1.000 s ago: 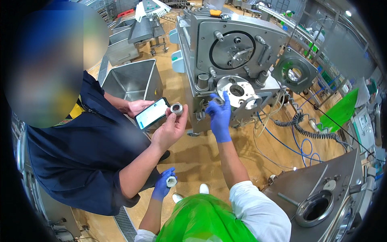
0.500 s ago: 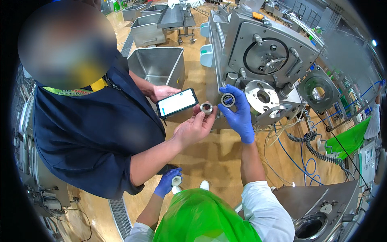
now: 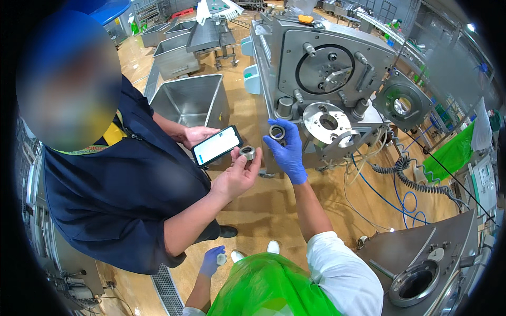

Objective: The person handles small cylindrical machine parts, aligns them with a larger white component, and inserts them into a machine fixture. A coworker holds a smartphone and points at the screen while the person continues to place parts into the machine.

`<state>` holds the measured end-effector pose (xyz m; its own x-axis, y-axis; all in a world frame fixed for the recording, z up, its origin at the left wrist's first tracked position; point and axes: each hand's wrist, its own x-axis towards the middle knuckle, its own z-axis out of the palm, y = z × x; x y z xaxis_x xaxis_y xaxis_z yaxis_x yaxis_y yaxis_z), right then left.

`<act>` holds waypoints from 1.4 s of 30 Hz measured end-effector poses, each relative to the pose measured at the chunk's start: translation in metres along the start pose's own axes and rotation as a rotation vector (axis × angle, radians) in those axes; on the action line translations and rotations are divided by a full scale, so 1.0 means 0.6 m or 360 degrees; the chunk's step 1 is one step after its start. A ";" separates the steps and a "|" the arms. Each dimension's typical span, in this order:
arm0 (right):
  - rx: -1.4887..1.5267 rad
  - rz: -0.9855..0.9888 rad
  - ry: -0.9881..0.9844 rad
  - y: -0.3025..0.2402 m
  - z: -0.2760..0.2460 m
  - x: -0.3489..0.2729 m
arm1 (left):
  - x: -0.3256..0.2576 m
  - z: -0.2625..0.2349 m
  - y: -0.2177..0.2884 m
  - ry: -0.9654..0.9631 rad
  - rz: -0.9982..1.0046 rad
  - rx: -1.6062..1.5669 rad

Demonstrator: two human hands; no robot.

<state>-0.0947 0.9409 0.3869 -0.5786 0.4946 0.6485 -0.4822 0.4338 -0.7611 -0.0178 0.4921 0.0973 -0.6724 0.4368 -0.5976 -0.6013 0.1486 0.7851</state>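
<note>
Plastic of a bright green apron (image 3: pixel 263 287) bulges at the lower edge, with a white sleeve (image 3: pixel 345 274) beside it on the right. Low down, the blue-gloved left hand (image 3: pixel 212 260) has its fingers around a small pale piece (image 3: pixel 222 258), whose exact shape is too small to tell. White boots (image 3: pixel 273 247) stand just ahead of the apron on the tan floor (image 3: pixel 279 221). Farther up, the blue-gloved right hand (image 3: pixel 287 152) holds a metal ring (image 3: pixel 277 138) between thumb and curled fingers. To its left, near but apart, a co-worker's bare hand (image 3: pixel 234 179) pinches a second ring (image 3: pixel 246 156), just beside a phone (image 3: pixel 217 146) with a lit screen in the co-worker's other hand (image 3: pixel 197 135). Beyond the right hand, a large steel machine (image 3: pixel 369 50) has a round steel disc (image 3: pixel 314 124) low at its front; a square plate (image 3: pixel 389 99) with a round hole is at its right. Left of the machine stands an open steel bin (image 3: pixel 219 102), and farther back are more bins (image 3: pixel 176 63) and a steel table (image 3: pixel 210 34).
</note>
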 end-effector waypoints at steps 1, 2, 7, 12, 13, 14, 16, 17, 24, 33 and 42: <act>-0.0038 -0.0010 0.0009 -0.003 -0.005 0.003 | 0.010 -0.026 -0.039 0.0012 0.0243 0.0247; -0.0099 -0.0035 0.0013 -0.005 -0.011 0.006 | 0.002 -0.021 -0.025 0.0080 -0.0038 -0.0037; -0.0583 -0.0138 -0.0086 -0.046 -0.026 0.023 | -0.032 -0.034 -0.037 0.0265 -0.0412 -0.0386; -0.0694 -0.0442 -0.0028 -0.061 -0.029 0.038 | -0.025 -0.034 -0.060 0.0245 -0.0383 -0.0345; -0.0699 -0.0477 -0.0023 -0.063 -0.027 0.040 | -0.021 -0.031 -0.060 0.0235 -0.0373 -0.0345; -0.0700 -0.0506 -0.0018 -0.066 -0.025 0.040 | -0.021 -0.028 -0.058 0.0219 -0.0357 -0.0361; -0.0722 -0.0552 -0.0019 -0.073 -0.021 0.042 | -0.016 -0.021 -0.053 0.0186 -0.0325 -0.0391; -0.0738 -0.0566 -0.0021 -0.078 -0.019 0.043 | -0.014 -0.017 -0.046 0.0194 -0.0332 -0.0374; -0.0774 -0.0574 -0.0086 -0.082 -0.012 0.049 | -0.015 -0.003 -0.020 0.0223 -0.0357 -0.0388; -0.0735 -0.0596 -0.0199 -0.099 -0.007 0.054 | -0.013 -0.015 -0.015 0.0173 -0.0291 -0.0433; -0.0553 0.0284 -0.0207 -0.069 -0.061 0.041 | 0.028 -0.002 0.001 0.0027 -0.0130 -0.0479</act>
<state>-0.0648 0.9629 0.4345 -0.7219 0.4956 0.4829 -0.1288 0.5894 -0.7975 -0.0299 0.4987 0.0873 -0.6224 0.4188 -0.6612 -0.7525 -0.0879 0.6527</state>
